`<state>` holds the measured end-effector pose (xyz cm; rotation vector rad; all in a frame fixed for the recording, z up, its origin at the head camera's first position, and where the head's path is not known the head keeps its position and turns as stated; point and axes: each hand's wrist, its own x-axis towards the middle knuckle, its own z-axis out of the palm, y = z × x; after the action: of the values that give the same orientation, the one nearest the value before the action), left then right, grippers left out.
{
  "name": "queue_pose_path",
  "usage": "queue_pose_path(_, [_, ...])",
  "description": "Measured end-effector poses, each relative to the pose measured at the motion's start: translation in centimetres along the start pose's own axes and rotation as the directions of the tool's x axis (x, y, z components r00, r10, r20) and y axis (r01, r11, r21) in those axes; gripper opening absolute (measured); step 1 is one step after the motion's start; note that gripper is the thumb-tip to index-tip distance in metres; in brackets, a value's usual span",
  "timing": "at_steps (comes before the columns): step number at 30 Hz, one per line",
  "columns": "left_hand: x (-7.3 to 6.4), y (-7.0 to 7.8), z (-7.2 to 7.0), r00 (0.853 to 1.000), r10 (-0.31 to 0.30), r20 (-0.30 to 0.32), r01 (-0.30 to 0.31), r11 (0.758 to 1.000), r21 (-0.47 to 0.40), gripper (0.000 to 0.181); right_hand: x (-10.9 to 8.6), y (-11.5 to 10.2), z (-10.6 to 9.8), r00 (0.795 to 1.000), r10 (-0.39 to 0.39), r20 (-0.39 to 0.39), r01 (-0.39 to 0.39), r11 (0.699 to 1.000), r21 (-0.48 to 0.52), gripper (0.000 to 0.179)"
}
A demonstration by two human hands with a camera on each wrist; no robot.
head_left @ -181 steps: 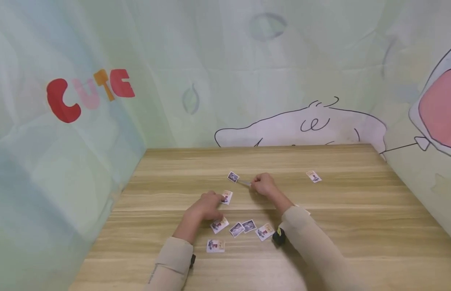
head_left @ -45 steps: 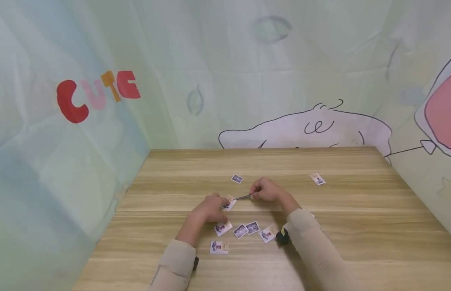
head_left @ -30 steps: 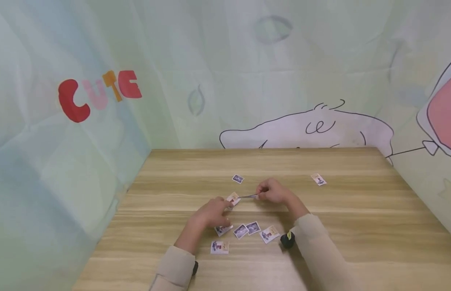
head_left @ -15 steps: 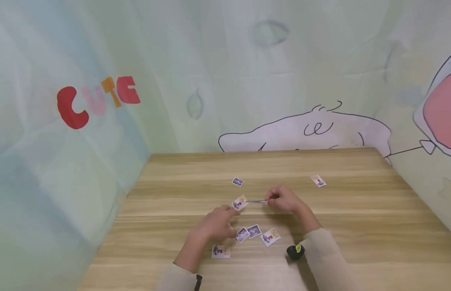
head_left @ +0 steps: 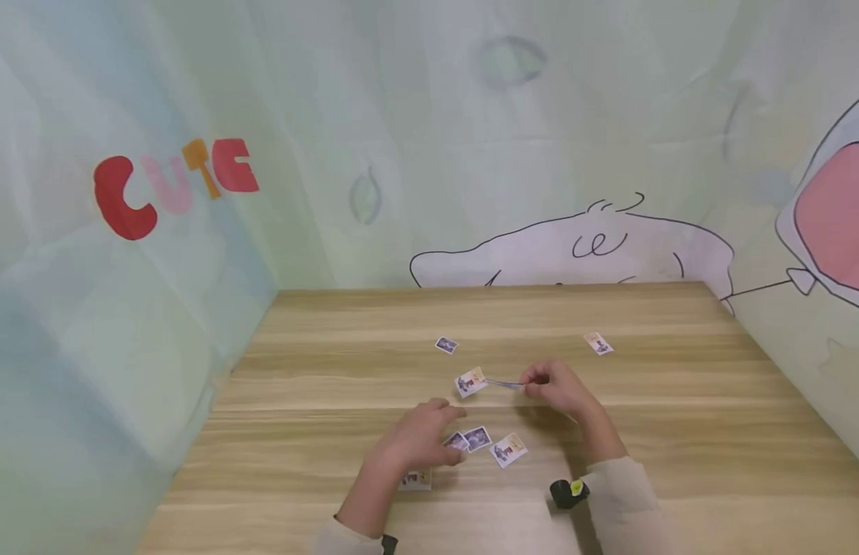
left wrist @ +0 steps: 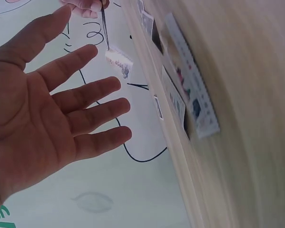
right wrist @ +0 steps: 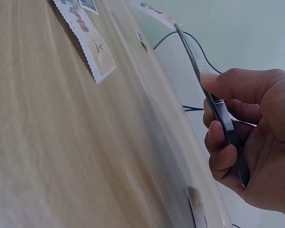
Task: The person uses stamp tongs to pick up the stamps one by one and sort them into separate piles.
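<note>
Rightward goes the stamp (head_left: 470, 382), clear of the left hand (head_left: 422, 435), whose fingers touched it a second ago and now spread loose, gripping nothing! White-bordered, orange-tinted at one end, red and dark figures printed across, it hangs above the bench (head_left: 290, 439) in tweezers (right wrist: 223, 114) the right hand (head_left: 557, 388) pinches.

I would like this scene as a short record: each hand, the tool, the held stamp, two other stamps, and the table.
Left hand: fingers spread, holding nothing
Right hand: grips slim silver metal tweezers
Tweezers' tips: on the held stamp
Held stamp: small multicoloured rectangular paper, above the table
Far right stamp: multicoloured rectangular paper, lying flat
Far purple-grey rectangular paper stamp: lying flat
Table: light-brown, wood-grained
</note>
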<state>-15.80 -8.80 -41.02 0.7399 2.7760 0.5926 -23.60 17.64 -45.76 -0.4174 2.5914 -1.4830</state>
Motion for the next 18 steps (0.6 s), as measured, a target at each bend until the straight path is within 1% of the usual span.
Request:
queue_pose_path(3, [-0.1, 0.3, 0.2, 1.000, 0.019, 0.007, -0.019, 1.000, -0.001, 0.059, -0.4, 0.1, -0.4, 0.998, 0.042, -0.036, -0.042, 0.999, -0.010, 0.007])
queue_pose_path(6, [-0.2, 0.5, 0.5, 0.999, 0.044, 0.011, -0.044, 0.999, -0.001, 0.058, -0.9, 0.2, -0.9, 0.995, 0.079, -0.062, -0.079, 0.997, 0.002, 0.006])
queue_pose_path(9, [-0.4, 0.7, 0.8, 0.998, 0.056, 0.020, -0.057, 0.998, 0.008, 0.058, -1.2, 0.4, -1.2, 0.992, 0.094, -0.078, -0.094, 0.996, 0.009, 0.005])
queue_pose_path(15, [-0.9, 1.0, 1.8, 0.994, 0.099, 0.048, -0.100, 0.995, 0.027, 0.058, -2.2, 1.1, -1.9, 0.987, 0.120, -0.104, -0.118, 0.993, 0.023, 0.005])
queue_pose_path(18, [-1.2, 1.3, 2.0, 0.993, 0.101, 0.063, -0.103, 0.994, 0.020, 0.059, -2.6, 1.4, -2.5, 0.986, 0.119, -0.120, -0.117, 0.993, 0.020, 0.007])
